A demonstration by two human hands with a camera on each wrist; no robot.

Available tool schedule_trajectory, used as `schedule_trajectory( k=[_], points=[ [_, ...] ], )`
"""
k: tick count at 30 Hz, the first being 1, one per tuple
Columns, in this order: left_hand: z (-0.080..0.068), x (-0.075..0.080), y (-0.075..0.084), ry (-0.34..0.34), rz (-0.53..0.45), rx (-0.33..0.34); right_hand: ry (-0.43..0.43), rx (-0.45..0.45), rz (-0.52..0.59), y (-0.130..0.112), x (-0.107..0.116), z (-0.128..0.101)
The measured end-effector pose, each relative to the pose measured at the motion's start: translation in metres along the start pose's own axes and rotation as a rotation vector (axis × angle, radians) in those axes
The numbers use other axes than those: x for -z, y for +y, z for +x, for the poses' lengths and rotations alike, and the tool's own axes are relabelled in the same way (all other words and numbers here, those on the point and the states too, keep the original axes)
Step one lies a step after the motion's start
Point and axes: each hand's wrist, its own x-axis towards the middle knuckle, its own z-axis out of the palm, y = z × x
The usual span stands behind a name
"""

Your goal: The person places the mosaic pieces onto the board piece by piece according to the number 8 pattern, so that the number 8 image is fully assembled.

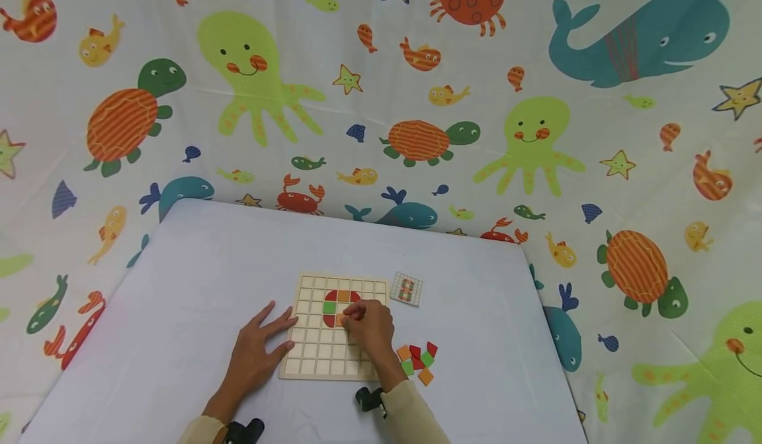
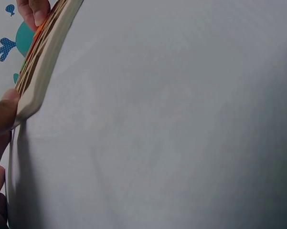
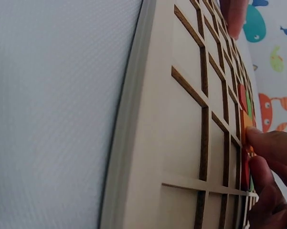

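A wooden grid board (image 1: 309,366) lies on the white table, with red, green and orange pieces set in its cells. My left hand (image 1: 253,355) rests at the board's left side, fingers spread, and in the left wrist view its thumb (image 2: 10,102) touches the corner. Over the coloured pattern, my right hand (image 1: 372,330) has its thumb and finger drawn together at an orange tile (image 3: 247,123). A red piece (image 3: 245,169) sits right beside those fingertips, and a green tile (image 1: 329,308) lies to their left. The hand hides part of the pattern.
A small pattern card (image 1: 407,290) lies off the board's upper right corner. Loose red, green and orange pieces (image 1: 425,377) are scattered to the right of my right wrist. Behind the table (image 1: 476,298) hangs a sea-animal printed cloth (image 1: 369,186).
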Motion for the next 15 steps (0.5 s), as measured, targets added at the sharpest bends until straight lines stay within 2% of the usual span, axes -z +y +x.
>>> schedule_trajectory(
  k=[5, 15],
  points=[
    [0.0008, 0.0006, 0.0014, -0.007, -0.005, 0.012, 0.014, -0.005, -0.047, -0.0020, -0.0003, 0.0011],
    [0.0000, -0.0007, 0.0007, -0.011, -0.004, 0.010, -0.004, 0.002, -0.054, -0.0015, 0.0019, 0.0006]
  ],
)
